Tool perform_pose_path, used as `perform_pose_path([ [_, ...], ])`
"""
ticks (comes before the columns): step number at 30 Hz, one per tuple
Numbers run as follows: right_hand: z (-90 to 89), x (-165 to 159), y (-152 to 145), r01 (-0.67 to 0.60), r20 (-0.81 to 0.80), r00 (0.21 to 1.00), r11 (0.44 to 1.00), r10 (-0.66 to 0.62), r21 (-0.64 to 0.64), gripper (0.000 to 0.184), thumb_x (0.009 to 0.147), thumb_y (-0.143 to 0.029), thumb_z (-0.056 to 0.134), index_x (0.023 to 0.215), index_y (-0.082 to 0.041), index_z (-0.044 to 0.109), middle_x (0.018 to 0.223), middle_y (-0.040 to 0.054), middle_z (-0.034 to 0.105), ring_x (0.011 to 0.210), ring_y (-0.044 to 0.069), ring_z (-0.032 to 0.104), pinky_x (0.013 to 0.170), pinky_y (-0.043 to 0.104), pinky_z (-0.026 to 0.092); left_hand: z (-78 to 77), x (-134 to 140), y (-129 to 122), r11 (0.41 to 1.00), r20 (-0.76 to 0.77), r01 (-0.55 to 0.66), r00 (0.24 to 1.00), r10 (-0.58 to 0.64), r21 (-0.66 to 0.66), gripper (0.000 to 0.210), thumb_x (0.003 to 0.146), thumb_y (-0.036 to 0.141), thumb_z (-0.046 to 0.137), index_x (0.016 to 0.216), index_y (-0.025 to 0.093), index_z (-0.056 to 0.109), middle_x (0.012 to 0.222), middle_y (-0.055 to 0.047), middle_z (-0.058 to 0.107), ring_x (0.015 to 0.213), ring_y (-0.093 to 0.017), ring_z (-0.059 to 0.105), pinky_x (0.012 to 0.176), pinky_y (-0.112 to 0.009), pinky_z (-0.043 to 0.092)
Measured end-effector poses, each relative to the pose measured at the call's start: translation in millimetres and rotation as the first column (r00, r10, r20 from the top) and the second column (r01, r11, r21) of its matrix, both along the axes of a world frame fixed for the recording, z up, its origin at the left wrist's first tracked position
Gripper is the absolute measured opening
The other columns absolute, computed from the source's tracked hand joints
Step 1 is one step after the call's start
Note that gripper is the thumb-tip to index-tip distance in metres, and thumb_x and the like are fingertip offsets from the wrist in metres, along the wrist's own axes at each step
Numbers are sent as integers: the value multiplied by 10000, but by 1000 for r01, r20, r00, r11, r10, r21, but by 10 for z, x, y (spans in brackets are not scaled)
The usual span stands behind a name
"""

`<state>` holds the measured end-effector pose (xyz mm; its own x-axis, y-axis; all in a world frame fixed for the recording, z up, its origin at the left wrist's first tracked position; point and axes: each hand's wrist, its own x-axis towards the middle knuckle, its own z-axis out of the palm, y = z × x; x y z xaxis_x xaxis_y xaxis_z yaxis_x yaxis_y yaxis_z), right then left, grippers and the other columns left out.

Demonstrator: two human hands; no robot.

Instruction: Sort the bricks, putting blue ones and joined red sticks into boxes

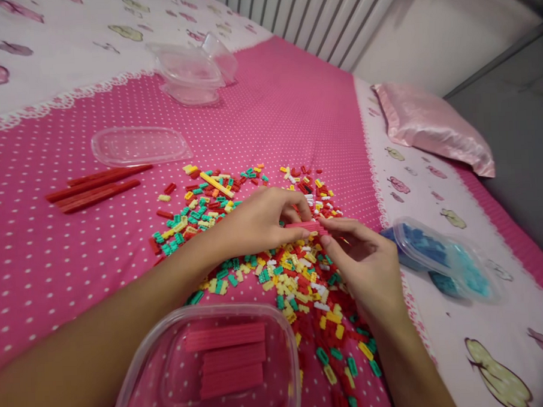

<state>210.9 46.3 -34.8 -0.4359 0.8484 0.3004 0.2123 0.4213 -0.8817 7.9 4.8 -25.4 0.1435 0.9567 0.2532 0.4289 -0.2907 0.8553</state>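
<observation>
From the head camera I look down at a pink dotted bedspread (294,106) with both my forearms reaching in from the near edge. My left hand (258,222) and my right hand (364,259) meet over the middle of a scattered pile of small bricks (279,275) in red, yellow, green and white. Between them I hold a short pink strip of joined bricks (306,227), lying level: my left thumb and fingers are pinched closed around its left part, and the fingertips of my right hand close on its right end. The strip sits just above the pile, roughly at the centre of the bed.

Nearest to me, low in the scene, stands a clear tub (170,364) with three pink bars (228,355) stacked flat inside it. To the far left lie several long red bars (95,187) side by side on the spread, and just beyond them a clear lid (138,146) lies flat. Farther off, near the white patterned part of the bedding, sit some empty clear containers (189,72). To the right, just beside my right hand, a lidded container of blue bricks (445,262) rests tilted on the white border. A pink satin pillow (430,127) lies at the far right.
</observation>
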Motion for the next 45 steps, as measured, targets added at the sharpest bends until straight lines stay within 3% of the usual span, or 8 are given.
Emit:
perform_pose_path([
  [10,72,7,-19,-63,32,998,997,61,50,177,838,-141,709,960,-248,778,1008,39,750,974,186,703,897,363,586,-30,8,-5,1000,84,28,996,-29,13,111,815,186,746,817,119,658,785,-51,775,691,-130,715,583,-190,487],
  [16,58,-17,-40,-42,-40,998,997,40,-71,176,840,-167,726,985,-255,774,961,19,780,881,165,733,816,303,603,42,4,-7,999,46,50,998,-50,1,143,852,238,727,929,119,715,779,-37,772,694,-128,713,601,-189,497],
  [22,109,4,-29,-37,-2,999,997,37,-69,190,795,-117,731,928,-248,762,887,-4,778,793,136,722,751,253,599,89,-45,0,991,-21,92,996,-91,94,113,838,208,734,869,102,757,807,-47,779,719,-105,705,672,-173,519],
  [30,86,-28,-55,5,-71,997,997,-10,-73,151,782,-150,783,892,-250,759,848,-10,781,772,132,735,716,234,605,77,-13,-21,998,-2,46,999,-46,-49,159,837,260,725,852,104,752,786,-68,781,697,-149,723,602,-202,517],
  [40,135,-23,-102,-3,-28,1000,1000,3,1,147,807,-134,763,888,-255,784,905,-2,804,857,143,756,828,270,620,37,40,-29,997,100,63,993,-58,-40,177,824,288,732,818,111,718,706,-56,745,619,-140,687,532,-193,471],
  [45,163,15,-38,-92,-38,995,991,89,-95,130,796,-159,779,876,-263,778,882,-7,802,825,147,760,752,251,626,87,-5,-26,991,-26,121,992,-120,52,159,852,275,699,818,120,700,728,-34,712,660,-118,639,584,-199,451],
])
